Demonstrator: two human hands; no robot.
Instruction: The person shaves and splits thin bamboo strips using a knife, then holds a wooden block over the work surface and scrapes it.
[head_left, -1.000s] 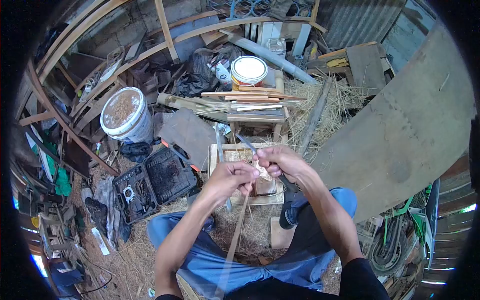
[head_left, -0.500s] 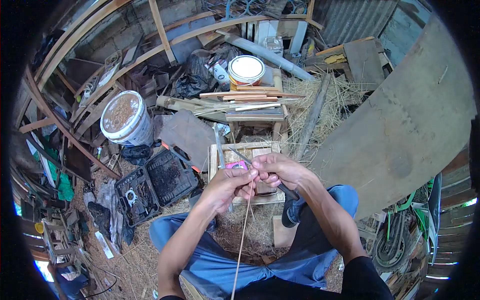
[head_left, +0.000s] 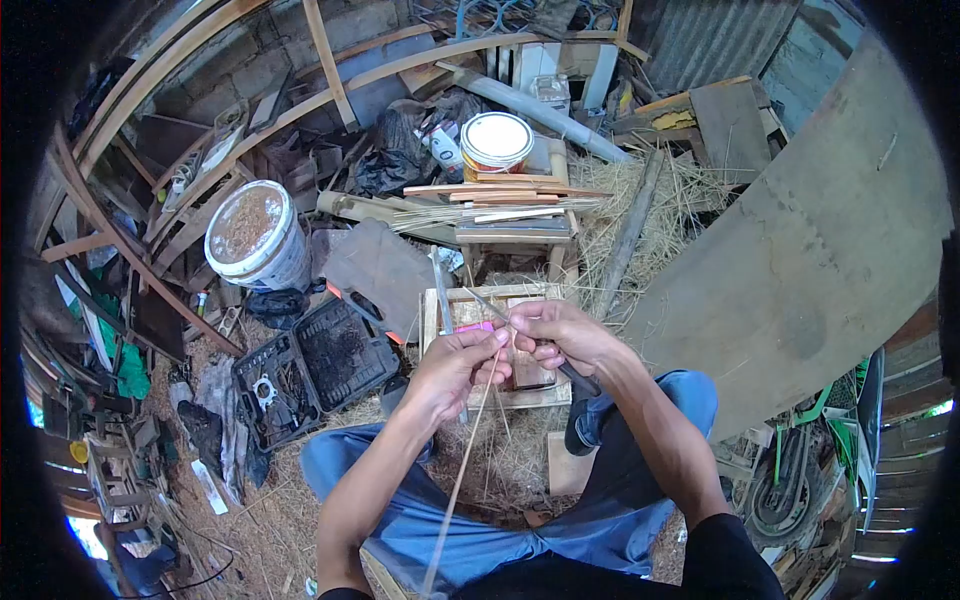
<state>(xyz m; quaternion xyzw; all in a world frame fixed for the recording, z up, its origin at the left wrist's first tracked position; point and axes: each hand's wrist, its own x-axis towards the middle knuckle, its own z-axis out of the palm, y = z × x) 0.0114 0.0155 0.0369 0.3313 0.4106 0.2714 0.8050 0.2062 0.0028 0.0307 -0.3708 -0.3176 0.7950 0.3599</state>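
My left hand (head_left: 455, 372) pinches a thin pale wooden strip (head_left: 462, 478) near its upper end. From there the strip slants down between my knees toward the bottom edge. My right hand (head_left: 568, 342) is closed around a knife (head_left: 484, 303), its narrow blade pointing up and left and its dark handle showing below the palm. Both hands are close together at the strip's upper end; whether the blade touches it I cannot tell. Beneath them stands a small wooden frame box (head_left: 541, 398), with a pink object (head_left: 474, 327) partly visible in it.
Wooden strips (head_left: 510, 190) lie on a stand ahead, beside a white-lidded bucket (head_left: 497, 138). A dusty bucket (head_left: 255, 235) and an open black tool case (head_left: 330, 355) are at left. A large board (head_left: 800, 250) leans at right. Straw and shavings cover the floor.
The strip's lower end has swung left, and its upper end now sits slightly left of the right hand. My hands have separated a little, with the knife still in the right one.
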